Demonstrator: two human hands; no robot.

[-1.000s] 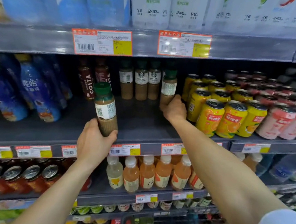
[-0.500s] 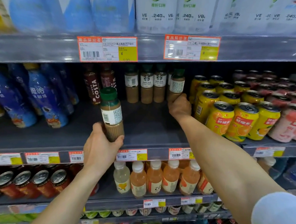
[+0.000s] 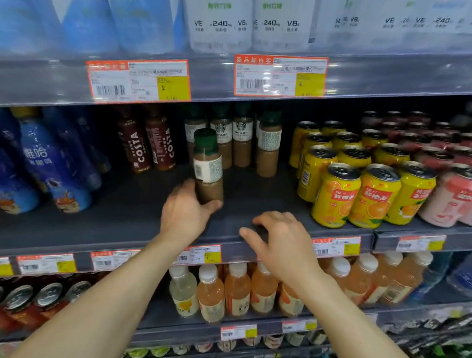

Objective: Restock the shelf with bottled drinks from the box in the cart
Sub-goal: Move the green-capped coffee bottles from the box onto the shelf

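The left hand (image 3: 185, 214) is gripping a small plastic coffee bottle with a dark green cap and white label (image 3: 208, 170), fingers and thumb wrapping round its lower end. The bottle is standing almost upright, its cap leaning a touch to the left, over the open middle stretch of the dark grey metal shelf (image 3: 138, 221). Whether its base is touching the deck, I cannot tell from here.

The right hand (image 3: 283, 241) is hovering at the shelf's front lip, just right of the left one. Its fingers are loosely bent and it is holding nothing. Its fingertips are sitting at the edge above the orange-and-yellow price tags (image 3: 335, 246).

Behind the held bottle, a row of matching green-capped coffee bottles (image 3: 241, 139) is standing at the back of the same shelf, well apart from it. Dark brown Costa bottles (image 3: 145, 147) are sitting to their left, and tall blue bottles (image 3: 48, 166) are leaning further left. To the right, yellow orange-drink cans (image 3: 357, 190) are crowding the front edge, with pink cans (image 3: 458, 197) beside them. One level down, pale orange juice bottles with white caps (image 3: 235, 288) are lining up below the right forearm.
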